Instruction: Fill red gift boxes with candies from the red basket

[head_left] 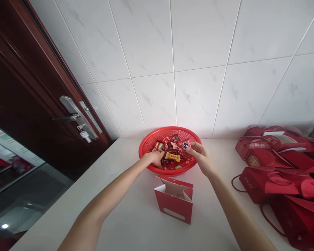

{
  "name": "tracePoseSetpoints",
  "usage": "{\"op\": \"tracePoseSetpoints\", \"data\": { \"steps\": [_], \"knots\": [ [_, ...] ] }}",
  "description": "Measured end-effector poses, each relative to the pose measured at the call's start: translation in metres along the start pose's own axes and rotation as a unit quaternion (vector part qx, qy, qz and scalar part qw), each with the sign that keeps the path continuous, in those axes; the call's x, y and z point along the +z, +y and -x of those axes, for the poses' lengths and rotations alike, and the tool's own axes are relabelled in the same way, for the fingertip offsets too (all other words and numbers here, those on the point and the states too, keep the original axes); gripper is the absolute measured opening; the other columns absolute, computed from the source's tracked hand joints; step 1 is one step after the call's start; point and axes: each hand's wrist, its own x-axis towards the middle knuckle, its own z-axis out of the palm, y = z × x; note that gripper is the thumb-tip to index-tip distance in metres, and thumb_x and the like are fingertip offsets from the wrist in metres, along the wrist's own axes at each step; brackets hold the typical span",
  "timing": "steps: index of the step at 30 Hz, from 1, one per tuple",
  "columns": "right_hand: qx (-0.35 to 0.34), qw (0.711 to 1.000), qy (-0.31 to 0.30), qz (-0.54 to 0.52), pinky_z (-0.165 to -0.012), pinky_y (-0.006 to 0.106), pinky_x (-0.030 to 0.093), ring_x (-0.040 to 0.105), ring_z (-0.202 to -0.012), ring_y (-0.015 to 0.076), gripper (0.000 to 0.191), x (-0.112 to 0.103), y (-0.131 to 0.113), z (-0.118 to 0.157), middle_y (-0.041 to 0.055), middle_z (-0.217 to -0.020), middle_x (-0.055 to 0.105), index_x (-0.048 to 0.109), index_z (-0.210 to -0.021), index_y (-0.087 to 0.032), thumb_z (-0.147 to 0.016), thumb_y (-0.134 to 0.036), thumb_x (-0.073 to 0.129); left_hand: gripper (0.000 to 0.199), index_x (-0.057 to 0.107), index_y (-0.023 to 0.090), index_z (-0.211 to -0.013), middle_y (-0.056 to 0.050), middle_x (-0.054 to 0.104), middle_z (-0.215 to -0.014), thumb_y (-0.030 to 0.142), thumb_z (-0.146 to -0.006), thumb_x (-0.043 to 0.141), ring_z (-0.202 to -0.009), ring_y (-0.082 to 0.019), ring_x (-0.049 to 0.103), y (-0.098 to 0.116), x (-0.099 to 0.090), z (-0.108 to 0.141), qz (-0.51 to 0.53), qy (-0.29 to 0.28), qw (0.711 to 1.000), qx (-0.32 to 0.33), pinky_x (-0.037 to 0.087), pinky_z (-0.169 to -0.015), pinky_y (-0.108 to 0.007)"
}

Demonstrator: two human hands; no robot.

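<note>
A red plastic basket with mesh sides holds many wrapped candies, one in a yellow wrapper. My right hand is at the basket's right side, thumb and fingers closed on a red packet with a large black character on a white patch. My left hand reaches over the left rim into the candies. Its fingers are curled among the wrappers, and what they grip is hidden. In front of the basket stands an upright red gift box with its top open and a white inside.
Several red gift boxes with cord handles are crowded along the right of the white table. A tiled wall rises behind the basket. At left is a dark red door with a metal handle and keys hanging from its lock.
</note>
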Motion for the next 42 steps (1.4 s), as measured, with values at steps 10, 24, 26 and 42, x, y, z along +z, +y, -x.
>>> {"op": "tracePoseSetpoints", "data": {
  "steps": [10,24,26,42],
  "knots": [
    [0.001,1.000,-0.002,0.013,-0.082,0.037,0.055,0.071,-0.091,0.0244,0.037,0.000,0.001,0.001,0.0063,-0.097,0.078,0.072,-0.091,-0.023,-0.074,-0.055,0.081,0.057,0.066,0.021,-0.123,-0.014,0.071,-0.116,0.028,-0.067,0.075,-0.109,-0.037,0.065,-0.002,0.000,0.001,0.095,0.024,0.994,0.055,0.051,-0.091,-0.041],
    [0.000,1.000,0.006,0.008,-0.083,0.036,0.055,0.069,-0.087,0.0222,0.037,-0.001,0.001,0.001,0.0049,-0.092,0.077,0.073,-0.090,-0.022,-0.074,-0.053,0.082,0.049,0.072,0.024,-0.121,-0.005,0.067,-0.134,0.016,-0.073,0.064,-0.121,-0.025,0.062,-0.005,-0.002,-0.004,0.462,0.133,0.853,0.202,0.054,-0.099,-0.034],
    [0.003,1.000,0.005,0.006,-0.082,0.036,0.055,0.069,-0.087,0.0224,0.036,-0.001,0.001,0.001,0.0049,-0.092,0.077,0.073,-0.090,-0.022,-0.074,-0.052,0.082,0.047,0.073,0.023,-0.118,-0.005,0.067,-0.133,0.018,-0.072,0.068,-0.122,-0.026,0.061,-0.007,-0.002,-0.004,0.465,0.136,0.851,0.204,0.053,-0.100,-0.035],
    [-0.005,1.000,0.004,0.008,-0.087,0.037,0.055,0.070,-0.092,0.0230,0.035,-0.002,0.002,0.000,0.0050,-0.097,0.077,0.072,-0.091,-0.023,-0.074,-0.053,0.082,0.038,0.071,0.018,-0.120,-0.011,0.074,-0.115,0.037,-0.091,0.056,-0.108,-0.028,0.067,-0.013,0.006,-0.013,0.317,0.197,0.923,0.093,0.052,-0.093,-0.037]
  ]
}}
